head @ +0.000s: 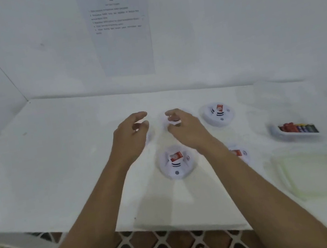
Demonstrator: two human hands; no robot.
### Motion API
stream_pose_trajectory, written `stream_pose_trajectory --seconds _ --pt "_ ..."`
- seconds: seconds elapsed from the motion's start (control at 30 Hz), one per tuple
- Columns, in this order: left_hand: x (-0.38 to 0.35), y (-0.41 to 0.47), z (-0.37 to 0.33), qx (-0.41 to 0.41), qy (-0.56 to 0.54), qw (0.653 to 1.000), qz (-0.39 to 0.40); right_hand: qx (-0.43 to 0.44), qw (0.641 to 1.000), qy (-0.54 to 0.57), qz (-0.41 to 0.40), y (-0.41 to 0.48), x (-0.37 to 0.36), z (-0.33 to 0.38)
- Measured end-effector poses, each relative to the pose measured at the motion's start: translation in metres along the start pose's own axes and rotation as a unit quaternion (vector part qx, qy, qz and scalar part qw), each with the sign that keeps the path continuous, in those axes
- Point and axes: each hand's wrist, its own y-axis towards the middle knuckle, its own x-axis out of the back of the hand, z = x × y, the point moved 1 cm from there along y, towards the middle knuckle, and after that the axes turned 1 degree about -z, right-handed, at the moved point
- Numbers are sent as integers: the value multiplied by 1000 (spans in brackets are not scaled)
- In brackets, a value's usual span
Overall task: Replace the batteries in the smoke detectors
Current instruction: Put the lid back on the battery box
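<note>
At the middle of the white bench (56,164), toward the back, a blurred white detector (161,122) lies between the two hands, largely hidden by them. The left hand (131,133) hovers at its left edge with the thumb up and the fingers loosely bent; nothing shows in its grasp. The right hand (182,125) sits at the detector's right edge with its fingers curled inward toward a small white bit (too smeared to tell whether it is pinched or only touched).

Three more round white detectors lie face up around this one. The near detector (176,163) lies just in front of the hands, between the forearms, with a red-and-white label on its raised centre. The far detector (218,114), with the same label, is just to the right of the right hand. The right detector (240,154) peeks out from behind the right forearm, half covered by it.

Farther right stands a small white tray (277,132) holding a row of batteries (296,128) laid side by side, mostly red, with blue, yellow and dark ones at the right end. In front of the tray, near the bench's front-right corner, lies a pale see-through tub or lid (316,175); which one cannot be told.

A printed sheet (119,28) is stuck to the white wall behind the bench, its text unreadable. A patterned floor (168,245) shows beneath the bench's front edge.
</note>
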Motion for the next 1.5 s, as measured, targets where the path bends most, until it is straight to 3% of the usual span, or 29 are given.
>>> stream_pose_trajectory --seconds 0.27,0.47,0.6,0.8,1.07,1.3,1.5 --pt "-86 -59 -60 -73 -35 989 127 -44 992 39 -113 -91 98 -55" --pt "-173 -103 -86 -134 48 962 231 -76 986 -9 -149 -145 167 -118" --pt "-234 -129 -97 -103 107 949 279 -102 978 -81 -160 -169 214 -165" --pt "-291 -152 -100 -7 174 970 169 -166 935 -273 -156 -198 269 -236" --pt "-306 -157 -102 39 182 979 80 -135 958 -229 -111 -208 293 -266" --pt "-305 -165 -125 57 187 980 28 -74 947 -266 -163 -205 294 -266" --pt "-293 -164 -154 27 137 989 -39 -25 975 -83 -207 -201 299 -250"
